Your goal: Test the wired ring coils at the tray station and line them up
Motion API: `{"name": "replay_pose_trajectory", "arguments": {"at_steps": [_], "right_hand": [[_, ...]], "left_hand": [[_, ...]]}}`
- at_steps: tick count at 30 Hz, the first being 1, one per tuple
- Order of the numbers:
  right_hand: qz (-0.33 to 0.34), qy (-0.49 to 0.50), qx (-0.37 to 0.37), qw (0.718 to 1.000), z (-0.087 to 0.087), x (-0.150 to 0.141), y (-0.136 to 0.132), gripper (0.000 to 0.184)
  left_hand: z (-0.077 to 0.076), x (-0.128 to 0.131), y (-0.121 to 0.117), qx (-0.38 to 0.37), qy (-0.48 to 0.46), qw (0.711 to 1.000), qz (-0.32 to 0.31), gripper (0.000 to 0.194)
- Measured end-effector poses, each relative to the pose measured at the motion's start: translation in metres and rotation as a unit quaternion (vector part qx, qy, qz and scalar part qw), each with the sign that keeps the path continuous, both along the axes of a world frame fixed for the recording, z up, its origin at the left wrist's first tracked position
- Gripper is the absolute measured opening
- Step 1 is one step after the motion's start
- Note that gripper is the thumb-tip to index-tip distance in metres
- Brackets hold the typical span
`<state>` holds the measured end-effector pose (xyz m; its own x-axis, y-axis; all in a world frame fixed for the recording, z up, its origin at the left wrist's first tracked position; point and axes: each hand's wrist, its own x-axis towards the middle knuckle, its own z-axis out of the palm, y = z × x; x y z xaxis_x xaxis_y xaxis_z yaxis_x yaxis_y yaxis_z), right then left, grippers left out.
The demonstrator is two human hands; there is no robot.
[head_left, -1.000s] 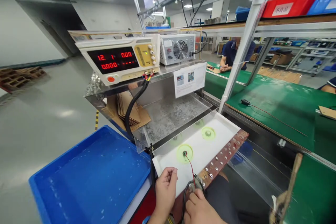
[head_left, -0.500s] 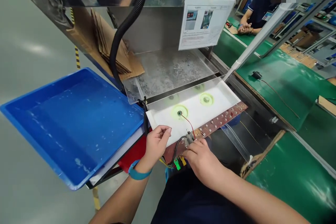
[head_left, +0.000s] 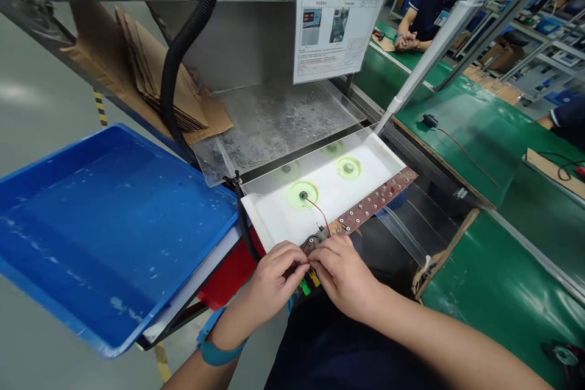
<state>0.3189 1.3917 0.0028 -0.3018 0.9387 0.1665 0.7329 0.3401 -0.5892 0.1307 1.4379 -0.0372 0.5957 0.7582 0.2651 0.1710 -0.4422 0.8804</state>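
My left hand (head_left: 274,277) and my right hand (head_left: 340,271) meet at the near end of a brown terminal strip (head_left: 375,200), fingers pinched on a thin red wire (head_left: 317,214) and its clips. The wire runs up to a small part seated in a green disc (head_left: 302,194) on a white fixture plate (head_left: 370,161). Another green disc (head_left: 348,167) lies further along the plate. Green and yellow plug ends (head_left: 307,283) show under my fingers.
A blue tray (head_left: 105,219) sits to the left. A black corrugated hose (head_left: 176,64) hangs from the steel shelf above, beside stacked cardboard (head_left: 155,82) and an instruction sheet (head_left: 336,30). A green conveyor (head_left: 479,134) runs right; another person's hands (head_left: 404,41) rest on it.
The view has tilted down, away from the power supply. My left hand came off the white plate and joined my right hand at the wire clips.
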Motion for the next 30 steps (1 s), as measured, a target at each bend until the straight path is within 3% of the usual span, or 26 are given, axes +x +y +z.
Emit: {"name": "replay_pose_trajectory", "arguments": {"at_steps": [9, 20, 25, 27, 30], "right_hand": [[0.027, -0.091, 0.02, 0.995, 0.003, 0.004, 0.004, 0.015], [0.025, -0.026, -0.052, 0.998, 0.001, 0.009, 0.007, 0.006], [0.052, -0.085, -0.004, 0.995, -0.002, 0.007, 0.003, 0.013], [0.072, -0.127, 0.038, 0.989, -0.005, 0.005, 0.0, 0.018], [0.107, -0.181, 0.088, 0.974, -0.007, 0.002, -0.005, 0.02]], "left_hand": [[-0.005, -0.002, -0.002, -0.013, 0.014, 1.0, -0.011, 0.014], [-0.009, 0.001, -0.003, 0.03, -0.01, 0.999, -0.006, 0.014], [-0.002, -0.009, 0.005, -0.023, 0.014, 0.999, -0.044, 0.008], [-0.002, -0.013, 0.013, -0.047, -0.006, 0.999, -0.023, 0.007], [-0.01, -0.016, 0.024, -0.09, -0.079, 0.989, 0.085, 0.017]]}}
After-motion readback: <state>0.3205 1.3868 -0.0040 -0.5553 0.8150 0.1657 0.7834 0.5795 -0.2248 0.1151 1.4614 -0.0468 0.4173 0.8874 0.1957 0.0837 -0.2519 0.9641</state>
